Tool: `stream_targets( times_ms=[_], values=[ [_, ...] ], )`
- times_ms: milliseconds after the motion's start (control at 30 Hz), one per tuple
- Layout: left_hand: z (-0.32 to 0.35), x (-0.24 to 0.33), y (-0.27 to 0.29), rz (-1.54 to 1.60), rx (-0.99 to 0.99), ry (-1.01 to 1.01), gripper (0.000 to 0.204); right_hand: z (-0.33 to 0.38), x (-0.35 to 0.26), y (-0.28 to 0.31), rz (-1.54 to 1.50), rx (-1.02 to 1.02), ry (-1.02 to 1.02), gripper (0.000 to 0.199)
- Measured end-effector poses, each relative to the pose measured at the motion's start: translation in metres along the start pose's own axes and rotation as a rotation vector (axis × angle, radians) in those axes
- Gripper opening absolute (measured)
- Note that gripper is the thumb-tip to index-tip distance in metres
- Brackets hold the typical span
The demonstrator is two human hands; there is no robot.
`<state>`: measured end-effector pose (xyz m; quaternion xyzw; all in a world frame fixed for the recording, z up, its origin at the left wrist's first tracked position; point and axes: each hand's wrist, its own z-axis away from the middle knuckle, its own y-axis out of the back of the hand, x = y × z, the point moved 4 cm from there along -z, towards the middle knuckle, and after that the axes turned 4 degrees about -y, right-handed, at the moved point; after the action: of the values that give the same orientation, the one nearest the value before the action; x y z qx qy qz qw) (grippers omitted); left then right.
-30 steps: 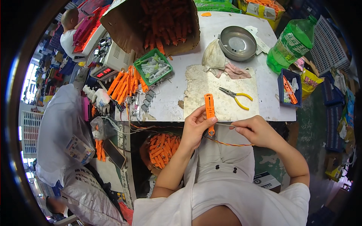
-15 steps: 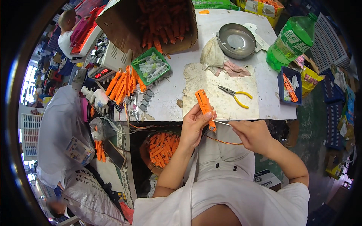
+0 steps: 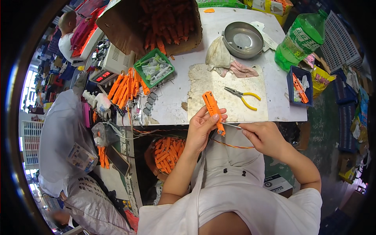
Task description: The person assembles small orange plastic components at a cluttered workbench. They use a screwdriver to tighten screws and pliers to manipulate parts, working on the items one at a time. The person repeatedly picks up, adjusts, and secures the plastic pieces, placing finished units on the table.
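Just past the table's near edge, my left hand [image 3: 199, 131] grips a long orange plastic housing [image 3: 212, 105] upright between thumb and fingers. My right hand [image 3: 267, 138] is closed round a thin metal rod-like tool [image 3: 232, 125]; its handle is hidden in the fist. The tool's tip meets the side of the housing near its lower end. Red and yellow twisted wires [image 3: 231, 146] run below the housing and pass under my right hand. Pliers with yellow handles [image 3: 239, 94] lie on the stained board [image 3: 201, 94] beyond my hands.
A carton [image 3: 125, 27] of orange housings, a green basket [image 3: 171, 70] of pale small parts and loose orange housings [image 3: 124, 88] stand left. Rags [image 3: 219, 55], a metal bowl [image 3: 256, 41], a green bottle [image 3: 299, 39] and a blue bin [image 3: 309, 101] stand far and right. Beneath the table are more housings [image 3: 169, 154].
The view has shifted slightly. My left hand still grips the housing, and the tool stays against its lower side with a slightly different tilt.
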<state>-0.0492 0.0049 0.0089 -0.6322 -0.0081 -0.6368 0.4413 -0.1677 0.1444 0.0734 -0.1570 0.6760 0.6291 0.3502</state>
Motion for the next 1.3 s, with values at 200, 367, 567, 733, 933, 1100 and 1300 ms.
stream_targets(
  times_ms=[200, 367, 567, 733, 933, 1100, 1300],
  values=[
    [0.003, 0.001, 0.001, -0.07, 0.013, -0.016, 0.051, -0.006, -0.004, 0.008, -0.086, -0.145, -0.121, 0.019],
    [0.005, 0.0, -0.001, -0.121, 0.007, 0.006, 0.052, -0.01, 0.0, 0.006, -0.141, -0.212, -0.167, 0.019],
    [0.014, -0.01, 0.001, -0.131, 0.028, 0.088, 0.053, -0.014, 0.024, -0.003, -0.326, -0.33, -0.214, 0.019],
    [0.013, -0.017, 0.005, -0.097, 0.06, 0.1, 0.053, 0.001, -0.007, -0.005, 0.448, -0.174, 0.206, 0.03],
    [0.01, -0.011, 0.005, -0.055, 0.061, 0.06, 0.049, 0.008, -0.004, -0.007, 0.33, -0.037, 0.191, 0.03],
    [0.005, -0.007, -0.001, -0.011, 0.035, 0.019, 0.046, 0.006, 0.009, -0.007, -0.038, -0.074, -0.002, 0.018],
    [0.007, -0.007, -0.003, -0.008, -0.016, 0.029, 0.046, -0.001, 0.018, -0.002, -0.3, -0.289, -0.253, 0.019]
  ],
)
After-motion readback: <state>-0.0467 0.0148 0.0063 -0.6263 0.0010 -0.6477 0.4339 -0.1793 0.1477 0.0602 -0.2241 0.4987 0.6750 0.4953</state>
